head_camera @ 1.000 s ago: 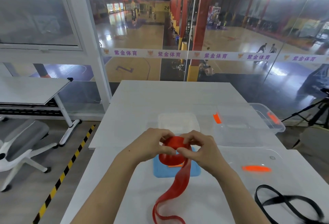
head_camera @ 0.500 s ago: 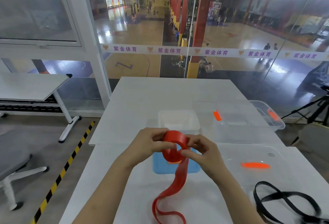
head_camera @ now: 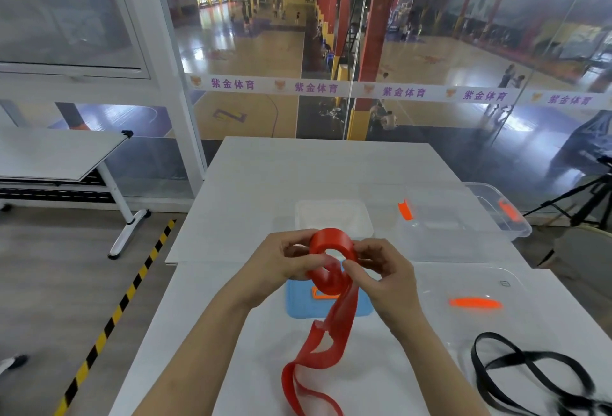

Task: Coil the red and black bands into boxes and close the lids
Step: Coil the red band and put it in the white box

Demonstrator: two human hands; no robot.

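Winding the red band point(head_camera: 328, 239): left hand point(head_camera: 284, 263) and right hand point(head_camera: 390, 280) are both pinching its coil; its tail is trailing toward 6 o'clock and needs even tension, edges aligned.

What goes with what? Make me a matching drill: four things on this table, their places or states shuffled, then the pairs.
1 black band
2 blue lid
3 red band
4 small clear box

A partly coiled, held by left hand and right hand
B open, beyond the hands
C lying loose, near right
D flat beneath the hands

Pairs: 1-C, 2-D, 3-A, 4-B
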